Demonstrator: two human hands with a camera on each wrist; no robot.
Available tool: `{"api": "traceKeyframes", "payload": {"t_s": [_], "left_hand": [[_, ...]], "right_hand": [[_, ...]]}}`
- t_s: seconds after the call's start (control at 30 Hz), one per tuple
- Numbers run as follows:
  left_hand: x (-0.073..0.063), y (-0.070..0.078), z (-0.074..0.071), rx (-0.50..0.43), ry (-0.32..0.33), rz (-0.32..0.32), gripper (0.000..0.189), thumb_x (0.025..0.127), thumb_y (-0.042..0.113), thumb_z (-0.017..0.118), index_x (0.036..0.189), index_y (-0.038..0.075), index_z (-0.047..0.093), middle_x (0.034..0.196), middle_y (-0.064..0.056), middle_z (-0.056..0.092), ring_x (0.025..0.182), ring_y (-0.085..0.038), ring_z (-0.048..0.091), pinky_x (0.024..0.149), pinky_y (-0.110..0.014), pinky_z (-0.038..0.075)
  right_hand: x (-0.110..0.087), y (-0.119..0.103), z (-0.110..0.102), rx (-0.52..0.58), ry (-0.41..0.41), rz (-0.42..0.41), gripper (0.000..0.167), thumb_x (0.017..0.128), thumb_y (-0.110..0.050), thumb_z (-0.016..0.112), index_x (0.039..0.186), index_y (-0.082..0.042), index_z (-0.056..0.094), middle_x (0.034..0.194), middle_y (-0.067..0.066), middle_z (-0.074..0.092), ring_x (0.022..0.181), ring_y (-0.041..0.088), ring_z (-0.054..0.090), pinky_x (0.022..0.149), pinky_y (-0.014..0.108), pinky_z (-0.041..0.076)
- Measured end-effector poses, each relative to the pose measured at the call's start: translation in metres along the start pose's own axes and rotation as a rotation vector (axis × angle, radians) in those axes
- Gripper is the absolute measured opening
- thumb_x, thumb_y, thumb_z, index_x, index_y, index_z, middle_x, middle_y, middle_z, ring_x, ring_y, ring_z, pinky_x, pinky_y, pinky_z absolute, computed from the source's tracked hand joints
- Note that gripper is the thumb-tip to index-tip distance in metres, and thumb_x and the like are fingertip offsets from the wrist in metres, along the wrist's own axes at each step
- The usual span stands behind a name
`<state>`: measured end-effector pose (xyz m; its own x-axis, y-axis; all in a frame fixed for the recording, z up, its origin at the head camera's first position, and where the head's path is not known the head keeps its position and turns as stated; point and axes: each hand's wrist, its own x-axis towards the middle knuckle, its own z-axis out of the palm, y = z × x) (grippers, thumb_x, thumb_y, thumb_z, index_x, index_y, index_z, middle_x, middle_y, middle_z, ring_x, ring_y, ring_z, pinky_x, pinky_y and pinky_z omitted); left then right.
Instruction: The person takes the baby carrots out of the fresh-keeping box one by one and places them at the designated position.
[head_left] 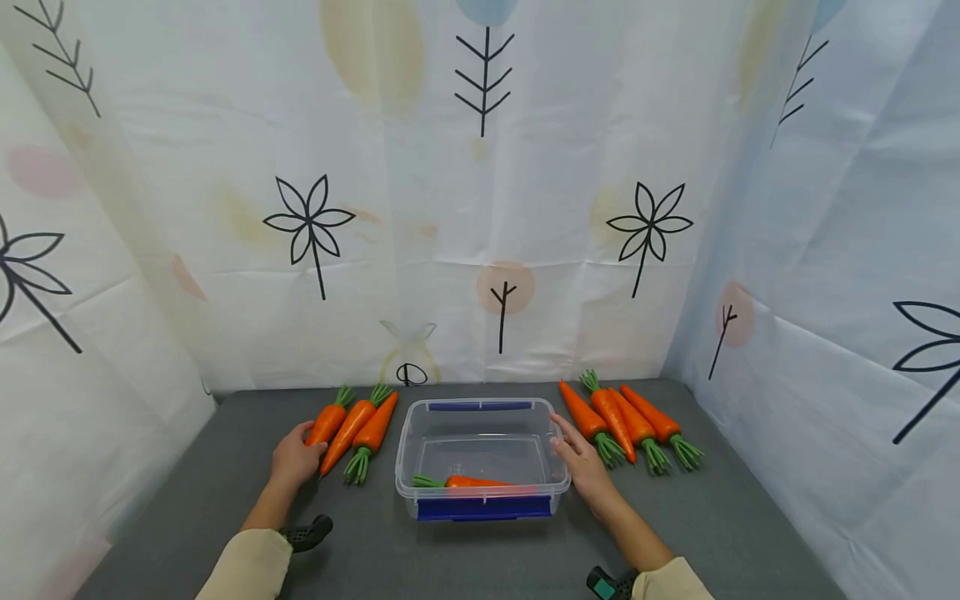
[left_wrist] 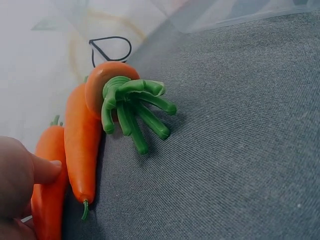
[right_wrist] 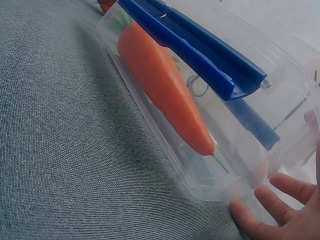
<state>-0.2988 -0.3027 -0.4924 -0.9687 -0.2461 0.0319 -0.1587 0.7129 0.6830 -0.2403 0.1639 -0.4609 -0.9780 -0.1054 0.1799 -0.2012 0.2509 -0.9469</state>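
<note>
My left hand [head_left: 295, 458] pinches the leftmost orange carrot [head_left: 327, 423] of a group on the left, with the thumb across its side in the left wrist view. Beside it lie a second carrot [left_wrist: 82, 145] and a third carrot [left_wrist: 110, 85], whose green stalks face the left wrist camera. A clear plastic box [head_left: 483, 417] with blue clips stands open at the middle. One carrot [right_wrist: 165, 87] lies inside along the near wall. My right hand [head_left: 585, 467] rests against the box's right side, its fingers [right_wrist: 270, 207] fairly straight and spread by the wall.
Several more carrots [head_left: 630, 421] lie to the right of the box, just past my right hand. A grey cloth [head_left: 487, 558] covers the table. A patterned white curtain [head_left: 420, 167] hangs behind and along both sides.
</note>
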Motion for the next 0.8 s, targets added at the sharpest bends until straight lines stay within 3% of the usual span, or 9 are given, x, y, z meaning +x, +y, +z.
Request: {"api": "traceKeyframes", "payload": {"t_s": [0.43,0.6,0.8], "left_hand": [[0.000,0.002,-0.007,0.014,-0.008,0.049,0.056,0.094,0.011,0.060,0.140,-0.011,0.036,0.125,-0.038,0.049,0.106,-0.048,0.051,0.085,-0.057,0.043],[0.000,0.006,-0.011,0.035,0.008,0.066,0.056,0.095,0.014,0.058,0.141,-0.009,0.037,0.125,-0.036,0.049,0.111,-0.050,0.047,0.094,-0.062,0.032],[0.000,0.020,-0.014,0.018,0.040,0.074,0.053,0.096,0.019,0.058,0.142,-0.003,0.041,0.131,-0.032,0.047,0.113,-0.051,0.045,0.088,-0.062,0.038]], "right_hand": [[0.016,0.039,0.001,-0.002,0.034,-0.011,0.049,0.101,-0.026,0.052,0.148,-0.013,0.042,0.132,0.021,0.053,0.110,0.036,0.055,0.098,0.060,0.037],[0.015,0.039,0.001,-0.001,0.033,-0.016,0.050,0.101,-0.027,0.052,0.148,-0.013,0.043,0.130,0.021,0.055,0.109,0.035,0.055,0.097,0.059,0.038],[0.003,0.009,0.000,0.000,0.016,-0.009,0.048,0.102,-0.017,0.050,0.147,-0.005,0.041,0.133,0.028,0.051,0.112,0.045,0.052,0.098,0.061,0.037]]}}
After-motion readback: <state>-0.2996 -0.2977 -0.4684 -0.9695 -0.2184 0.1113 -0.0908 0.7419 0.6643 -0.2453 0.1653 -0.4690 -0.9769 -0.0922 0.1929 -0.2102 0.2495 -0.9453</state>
